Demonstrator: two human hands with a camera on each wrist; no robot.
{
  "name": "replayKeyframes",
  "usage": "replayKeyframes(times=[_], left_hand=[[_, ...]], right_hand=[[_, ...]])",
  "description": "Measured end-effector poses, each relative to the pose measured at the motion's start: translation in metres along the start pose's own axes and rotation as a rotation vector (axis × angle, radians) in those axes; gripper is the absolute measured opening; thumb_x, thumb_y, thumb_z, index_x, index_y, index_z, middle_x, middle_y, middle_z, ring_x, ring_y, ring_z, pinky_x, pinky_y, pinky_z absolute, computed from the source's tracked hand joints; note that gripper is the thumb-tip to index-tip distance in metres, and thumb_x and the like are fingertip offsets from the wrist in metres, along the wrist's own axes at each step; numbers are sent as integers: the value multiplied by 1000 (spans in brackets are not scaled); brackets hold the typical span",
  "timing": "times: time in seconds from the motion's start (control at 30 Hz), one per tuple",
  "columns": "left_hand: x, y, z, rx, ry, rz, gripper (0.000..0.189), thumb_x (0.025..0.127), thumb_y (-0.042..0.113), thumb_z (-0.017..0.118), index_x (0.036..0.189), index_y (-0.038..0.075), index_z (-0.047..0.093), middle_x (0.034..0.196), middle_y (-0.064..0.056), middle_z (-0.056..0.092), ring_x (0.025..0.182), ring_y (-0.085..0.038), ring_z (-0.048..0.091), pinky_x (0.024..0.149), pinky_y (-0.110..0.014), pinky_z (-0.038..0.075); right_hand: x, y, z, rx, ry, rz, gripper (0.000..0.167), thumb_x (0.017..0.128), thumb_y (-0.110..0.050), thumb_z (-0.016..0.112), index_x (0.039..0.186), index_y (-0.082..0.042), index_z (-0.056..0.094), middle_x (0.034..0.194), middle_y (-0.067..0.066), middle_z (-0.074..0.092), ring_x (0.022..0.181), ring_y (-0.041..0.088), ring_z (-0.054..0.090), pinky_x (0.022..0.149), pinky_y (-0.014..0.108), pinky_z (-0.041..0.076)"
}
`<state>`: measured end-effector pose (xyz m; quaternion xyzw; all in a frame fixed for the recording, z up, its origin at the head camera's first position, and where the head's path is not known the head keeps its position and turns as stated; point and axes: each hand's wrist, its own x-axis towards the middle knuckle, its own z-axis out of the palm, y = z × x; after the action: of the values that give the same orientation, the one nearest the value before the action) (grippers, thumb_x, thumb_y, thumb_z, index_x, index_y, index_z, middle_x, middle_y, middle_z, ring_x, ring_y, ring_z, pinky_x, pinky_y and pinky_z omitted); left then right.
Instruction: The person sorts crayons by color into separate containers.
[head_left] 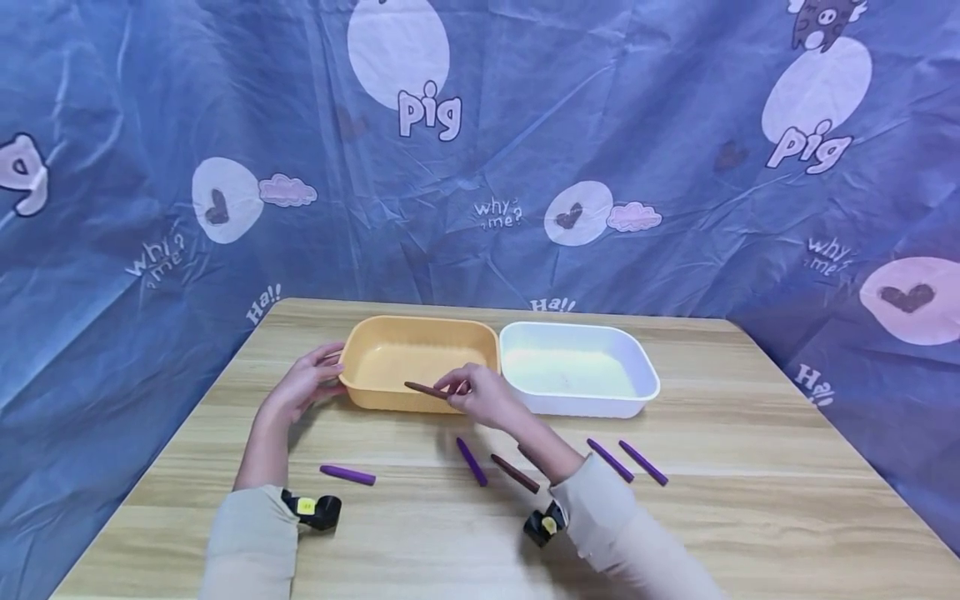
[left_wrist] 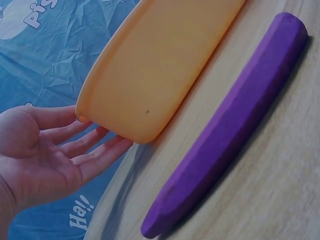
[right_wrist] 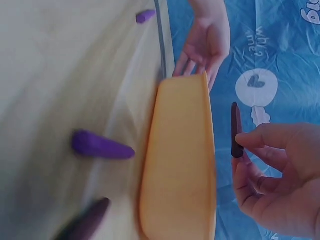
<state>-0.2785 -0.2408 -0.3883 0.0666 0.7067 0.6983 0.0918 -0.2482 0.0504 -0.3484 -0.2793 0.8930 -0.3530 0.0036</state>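
Observation:
My right hand (head_left: 483, 396) pinches a brown crayon (right_wrist: 236, 130) between thumb and fingers, over the front rim of the yellow-orange bin (head_left: 412, 325). In the head view the crayon tip points left. My left hand (head_left: 306, 379) has its fingers extended against the left end of that bin; in the left wrist view the fingertips (left_wrist: 125, 142) meet its end wall. On the table in front of the bin lie a purple crayon (head_left: 471, 461) and a second brown crayon (head_left: 515, 472). Nearer my left forearm lies another purple crayon (left_wrist: 230, 125).
A white bin (head_left: 577, 408) stands directly to the right of the yellow-orange one. In front of it are two purple crayons (head_left: 611, 460), side by side. The wooden table (head_left: 750, 500) ends at a blue printed cloth (head_left: 480, 167) behind and at the sides.

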Motion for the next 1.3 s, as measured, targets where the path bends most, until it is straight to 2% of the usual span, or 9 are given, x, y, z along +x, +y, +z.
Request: replayKeyframes(times=[0.13,0.23,0.33,0.47,0.6,0.7,0.83,0.97,1.3], left_hand=[[-1,0,0,6,6,2,54,95,-2,38,141,-10,12,141,-33,19,113,-28,47,92,-45,40],[-2,0,1,-5,7,2,55,94,-1,40,141,-10,13,141,-33,20,106,-19,51,92,-45,40],[-1,-1,1,-9,6,2,55,95,-1,40,141,-9,13,142,-32,19,104,-16,52,93,-45,39],[-2,-1,1,-5,12,-2,55,95,-1,39,142,-9,13,142,-32,20,108,-20,50,94,-46,39],[-2,0,1,-9,12,-2,54,95,-1,38,142,-9,12,142,-32,19,117,-33,44,94,-46,38],[-2,0,1,-19,13,-3,54,95,-1,38,142,-9,11,142,-32,19,120,-37,39,94,-46,38],[-1,-1,0,-27,21,-9,54,94,-2,38,142,-8,13,142,-31,20,121,-37,38,93,-46,39],[0,-1,0,-34,21,-8,53,94,-3,36,142,-8,13,143,-31,19,123,-43,32,93,-46,39],[0,0,1,-54,20,-15,53,95,-5,34,142,-8,11,143,-31,19,124,-46,29,94,-48,38]], right_hand=[[15,0,-5,-9,0,-14,20,77,4,65,93,-5,71,72,-2,61,64,10,52,55,21,42],[26,-1,-9,-20,10,-18,21,77,5,64,93,-5,71,71,-1,62,61,8,52,53,20,41],[35,-3,-12,-22,15,-20,21,77,5,63,93,-6,72,72,-1,62,60,7,52,51,20,40],[45,-5,-13,-33,7,-28,22,77,6,62,94,-6,72,74,1,64,61,8,53,53,20,41],[55,-6,-12,-62,-4,-12,23,78,5,62,95,-6,72,76,1,65,63,9,53,56,21,42],[63,-5,-10,-69,-23,-3,23,78,5,60,95,-6,71,74,1,64,62,9,52,55,21,40],[76,-2,-9,-73,-41,0,25,78,7,58,96,-4,71,72,2,61,59,10,48,52,20,37],[88,2,-8,-91,-37,7,24,77,8,58,95,-2,71,73,3,62,62,10,49,54,19,38],[111,18,-1,-84,-41,84,28,75,11,56,95,-1,71,83,8,65,69,14,51,58,19,39]])
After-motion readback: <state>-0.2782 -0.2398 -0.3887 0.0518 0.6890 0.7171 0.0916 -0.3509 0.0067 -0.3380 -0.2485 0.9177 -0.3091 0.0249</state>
